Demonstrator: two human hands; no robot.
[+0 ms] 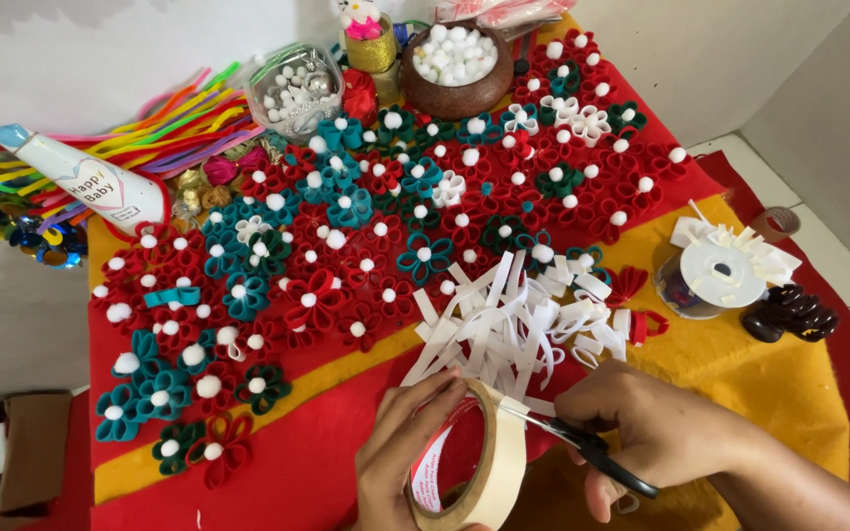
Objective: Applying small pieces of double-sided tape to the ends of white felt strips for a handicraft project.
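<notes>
The wide roll of cream double-sided tape (474,462) stands on edge at the bottom middle of the view, gripped by the left hand (400,452) with fingers curled over its rim. The right hand (656,433) is closed on black-handled scissors (582,450), whose blades reach the free end of the tape at the roll's top edge, so the step in hand looks like snipping off a short strip; the cut calls for the strip to be held taut and the blades closed square across it. Just beyond lies a loose heap of cut white strips (509,320), and past it rows of red, teal and green felt flowers with white pompom centres (327,246) crowd the red and yellow felt cloth (789,383). The only open room is the bare yellow patch to the right, near a second small tape roll (715,280).
</notes>
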